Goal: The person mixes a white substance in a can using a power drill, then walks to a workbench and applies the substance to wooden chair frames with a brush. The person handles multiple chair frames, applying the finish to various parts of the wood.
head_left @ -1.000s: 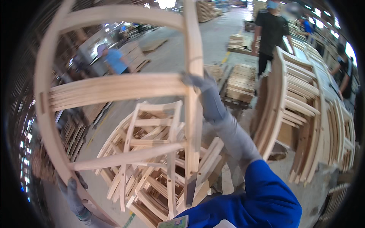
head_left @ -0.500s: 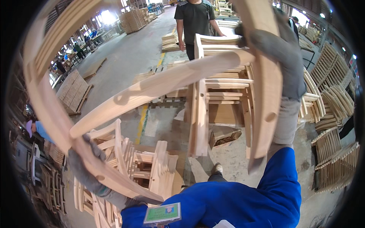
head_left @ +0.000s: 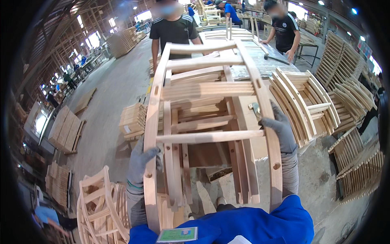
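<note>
Between my hands stands a pale wooden chair back frame, two long side posts joined by several cross slats. My left hand, in a grey glove, is wrapped round its left post near the lowest rail. On the right post, my gloved right hand grips at about the same height. Similar frames are stacked directly behind the held one, partly hidden by it. Whether the held frame touches that stack I cannot tell.
More frames stand in a stack at lower left and in another at right. A covered worktable with a hammer lies beyond. One person in black faces me; another leans at the table.
The chair back frame, tilted and close to my view before, is now lowered and squared in front of me over the stack. My view has risen, showing the worktable and more people.
</note>
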`<state>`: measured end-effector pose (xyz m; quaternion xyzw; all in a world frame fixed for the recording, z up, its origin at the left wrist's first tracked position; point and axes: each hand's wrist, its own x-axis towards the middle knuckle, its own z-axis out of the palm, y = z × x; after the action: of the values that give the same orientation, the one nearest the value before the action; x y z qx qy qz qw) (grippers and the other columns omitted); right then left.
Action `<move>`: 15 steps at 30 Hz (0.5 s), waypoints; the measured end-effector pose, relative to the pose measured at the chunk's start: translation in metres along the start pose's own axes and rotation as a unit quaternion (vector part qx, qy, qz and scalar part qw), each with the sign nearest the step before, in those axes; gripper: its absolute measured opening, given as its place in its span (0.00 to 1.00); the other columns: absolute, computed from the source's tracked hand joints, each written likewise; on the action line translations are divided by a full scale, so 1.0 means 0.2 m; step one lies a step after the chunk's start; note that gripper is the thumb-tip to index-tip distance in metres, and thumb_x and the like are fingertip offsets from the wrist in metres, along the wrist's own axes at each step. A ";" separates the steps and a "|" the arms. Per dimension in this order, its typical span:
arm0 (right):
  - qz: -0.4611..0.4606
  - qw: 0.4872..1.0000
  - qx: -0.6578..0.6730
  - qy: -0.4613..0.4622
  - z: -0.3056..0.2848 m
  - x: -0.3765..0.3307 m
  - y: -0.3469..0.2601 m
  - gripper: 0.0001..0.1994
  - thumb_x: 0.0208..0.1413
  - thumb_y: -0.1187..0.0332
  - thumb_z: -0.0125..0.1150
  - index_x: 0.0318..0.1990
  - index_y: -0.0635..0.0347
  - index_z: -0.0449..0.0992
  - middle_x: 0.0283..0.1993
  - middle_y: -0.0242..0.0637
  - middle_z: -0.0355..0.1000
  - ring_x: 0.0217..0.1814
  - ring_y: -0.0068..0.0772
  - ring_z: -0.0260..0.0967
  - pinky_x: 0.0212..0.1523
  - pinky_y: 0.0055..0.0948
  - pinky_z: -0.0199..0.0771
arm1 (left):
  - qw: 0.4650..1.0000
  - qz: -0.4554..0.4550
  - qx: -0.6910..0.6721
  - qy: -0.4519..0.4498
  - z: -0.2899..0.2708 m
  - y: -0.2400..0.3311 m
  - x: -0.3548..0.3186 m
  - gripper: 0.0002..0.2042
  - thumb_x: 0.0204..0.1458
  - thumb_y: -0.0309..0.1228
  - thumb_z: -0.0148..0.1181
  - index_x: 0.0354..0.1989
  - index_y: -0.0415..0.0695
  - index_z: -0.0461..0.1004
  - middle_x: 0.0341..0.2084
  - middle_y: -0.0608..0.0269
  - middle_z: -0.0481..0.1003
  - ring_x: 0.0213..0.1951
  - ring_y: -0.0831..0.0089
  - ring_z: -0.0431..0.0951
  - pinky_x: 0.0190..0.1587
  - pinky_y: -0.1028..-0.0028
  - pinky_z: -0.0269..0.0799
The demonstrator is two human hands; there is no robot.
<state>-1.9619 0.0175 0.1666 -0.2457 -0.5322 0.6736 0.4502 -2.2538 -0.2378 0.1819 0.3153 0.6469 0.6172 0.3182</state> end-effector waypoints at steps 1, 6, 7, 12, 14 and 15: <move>0.031 0.999 -0.022 -0.009 -0.04 0.06 0.03 0.41 0.41 0.76 0.62 0.64 0.75 0.48 0.60 0.49 0.59 0.55 0.32 0.64 0.52 0.24 0.65 | 1.000 -0.021 0.020 -0.008 0.00 -0.04 0.05 0.18 0.46 0.30 0.54 0.46 0.37 0.63 0.29 0.56 0.69 0.20 0.73 0.72 0.18 0.75 0.71; 0.008 0.998 -0.046 -0.041 -0.12 0.33 0.21 0.40 0.43 0.73 0.64 0.63 0.76 0.49 0.61 0.50 0.58 0.58 0.33 0.61 0.56 0.24 0.62 | 1.000 -0.025 -0.008 0.003 0.00 -0.18 0.20 0.19 0.48 0.27 0.53 0.50 0.36 0.65 0.33 0.61 0.73 0.30 0.78 0.73 0.34 0.80 0.70; 0.009 0.998 -0.043 -0.053 -0.12 0.39 0.23 0.40 0.43 0.72 0.64 0.63 0.76 0.49 0.61 0.51 0.58 0.59 0.33 0.60 0.57 0.24 0.61 | 0.999 -0.043 -0.032 0.011 0.01 -0.18 0.22 0.18 0.49 0.27 0.53 0.49 0.36 0.66 0.32 0.61 0.73 0.28 0.78 0.73 0.31 0.80 0.70; 0.001 0.994 -0.053 -0.091 -0.01 0.71 0.35 0.41 0.43 0.66 0.66 0.62 0.77 0.51 0.63 0.53 0.56 0.63 0.36 0.57 0.60 0.26 0.57 | 0.997 -0.037 -0.055 0.026 -0.05 -0.17 0.38 0.18 0.50 0.33 0.55 0.48 0.38 0.64 0.26 0.61 0.70 0.21 0.76 0.71 0.20 0.77 0.70; 0.004 0.995 -0.055 -0.078 0.04 0.76 0.39 0.41 0.43 0.64 0.66 0.62 0.75 0.53 0.62 0.52 0.58 0.62 0.36 0.59 0.59 0.26 0.59 | 0.997 -0.046 -0.055 0.029 -0.08 -0.17 0.48 0.18 0.51 0.33 0.54 0.48 0.38 0.65 0.27 0.61 0.71 0.21 0.76 0.71 0.21 0.78 0.70; -0.004 0.993 -0.095 -0.064 0.04 0.78 0.44 0.40 0.43 0.64 0.66 0.61 0.75 0.54 0.61 0.52 0.60 0.62 0.36 0.60 0.59 0.26 0.59 | 0.997 -0.047 -0.056 0.028 -0.11 -0.16 0.53 0.18 0.51 0.33 0.53 0.48 0.37 0.65 0.27 0.61 0.71 0.21 0.77 0.71 0.21 0.78 0.69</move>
<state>-2.0733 0.1461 0.1098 -0.2417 -0.6222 0.6327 0.3926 -2.3354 -0.1666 0.1473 0.2486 0.6344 0.6452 0.3455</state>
